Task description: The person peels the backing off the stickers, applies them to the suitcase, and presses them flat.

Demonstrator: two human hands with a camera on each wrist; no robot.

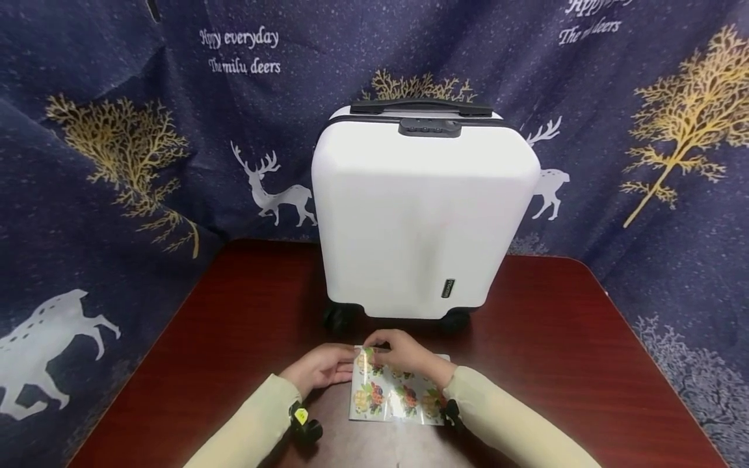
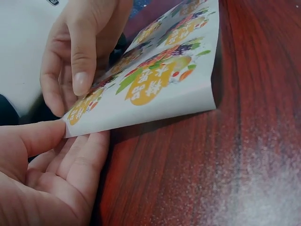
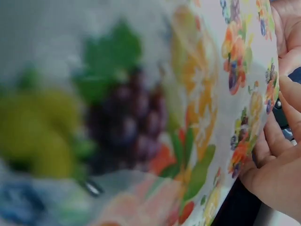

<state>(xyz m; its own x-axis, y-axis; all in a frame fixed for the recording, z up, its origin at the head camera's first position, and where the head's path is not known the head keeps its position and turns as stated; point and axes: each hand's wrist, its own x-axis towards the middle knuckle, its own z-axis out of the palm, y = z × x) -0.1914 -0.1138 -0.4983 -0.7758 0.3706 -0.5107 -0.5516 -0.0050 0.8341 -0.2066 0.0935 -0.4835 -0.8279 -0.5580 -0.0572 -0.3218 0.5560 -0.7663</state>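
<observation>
A glossy white sticker sheet (image 1: 393, 396), printed with repeated fruit clusters and pale lettering on orange, lies in front of me, its left end raised off the table. My left hand (image 1: 325, 368) pinches the sheet's far left corner, thumb on top and fingers beneath, as the left wrist view shows. Above that corner my right hand (image 1: 404, 354) reaches over the printed face. Its thumb and forefinger close on the edge beside the left fingertips (image 2: 51, 134). In the right wrist view the sheet (image 3: 197, 108) fills most of the picture, very near and blurred, with the right fingers at its border.
A white suitcase (image 1: 427, 214) with a black handle and wheels stands upright just beyond the hands. Beneath everything is a dark red wood-grain table (image 1: 562, 364). Blue cloth (image 1: 246, 117) with deer and golden trees hangs behind. Each sleeve carries a black wrist device (image 1: 304, 426).
</observation>
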